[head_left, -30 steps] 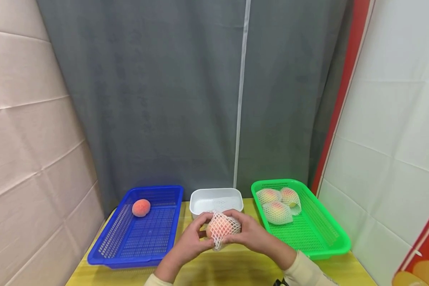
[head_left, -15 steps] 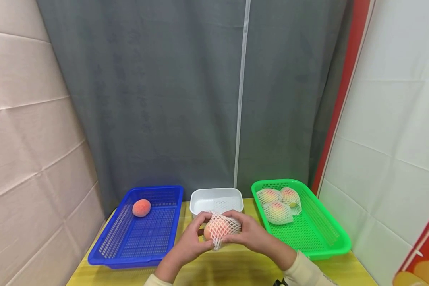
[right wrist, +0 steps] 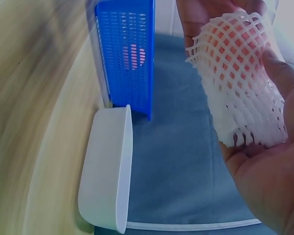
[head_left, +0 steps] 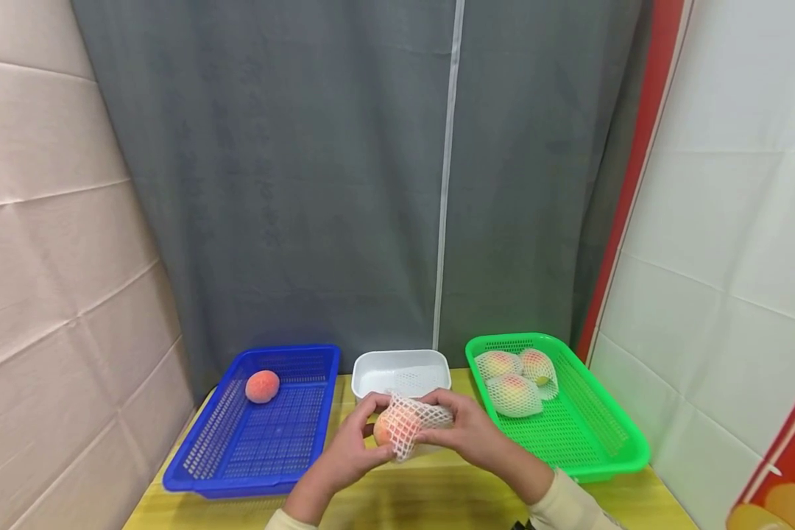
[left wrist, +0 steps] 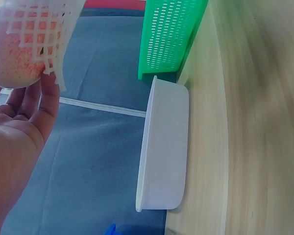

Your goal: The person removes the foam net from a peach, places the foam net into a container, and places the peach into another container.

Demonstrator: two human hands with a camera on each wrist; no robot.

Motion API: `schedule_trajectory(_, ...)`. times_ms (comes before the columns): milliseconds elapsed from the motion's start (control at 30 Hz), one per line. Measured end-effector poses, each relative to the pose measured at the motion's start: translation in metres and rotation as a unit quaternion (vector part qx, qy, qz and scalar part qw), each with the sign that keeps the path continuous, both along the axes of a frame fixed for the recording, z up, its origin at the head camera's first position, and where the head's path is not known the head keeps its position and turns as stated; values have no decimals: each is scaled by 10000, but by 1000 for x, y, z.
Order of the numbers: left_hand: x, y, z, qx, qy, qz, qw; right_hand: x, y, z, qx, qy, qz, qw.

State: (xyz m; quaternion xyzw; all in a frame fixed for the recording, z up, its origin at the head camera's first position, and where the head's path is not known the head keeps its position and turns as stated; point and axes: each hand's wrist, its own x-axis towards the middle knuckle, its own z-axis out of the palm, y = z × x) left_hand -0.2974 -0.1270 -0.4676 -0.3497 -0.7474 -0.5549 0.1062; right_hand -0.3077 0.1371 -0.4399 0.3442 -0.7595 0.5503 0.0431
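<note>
Between both hands, above the table's middle, is a peach partly covered by a white foam net sleeve. The left hand holds the peach at its bare left end, with the net's edge at the fingertips in the left wrist view. From the right, the right hand pinches the sleeve between thumb and fingers. In the right wrist view the net stretches over the peach and narrows into a loose white tail by the right palm.
A blue basket at left has one bare peach. Behind the hands stands a white tub with some netting inside. The green basket at right contains 3 netted peaches. A grey curtain hangs behind.
The peach has shifted slightly left, showing more of its bare end. The sleeve's right part now extends further right, and the right hand's fingers have shifted slightly.
</note>
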Motion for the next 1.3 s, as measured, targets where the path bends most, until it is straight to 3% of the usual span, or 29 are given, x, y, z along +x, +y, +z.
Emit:
schedule_trajectory(267,2,-2,0,56,-245,-53,9997,-1,6,2,414,178,-527,9976)
schedule_trajectory(500,3,-2,0,-103,-286,134,9994,0,8,8,848,438,-309,9950)
schedule_trajectory(733,3,0,1,-78,-530,78,9985,0,7,8,1574,812,-171,9840)
schedule_trajectory(1300,2,-5,-3,-205,-398,208,9988,-9,7,5,1892,868,-316,9776)
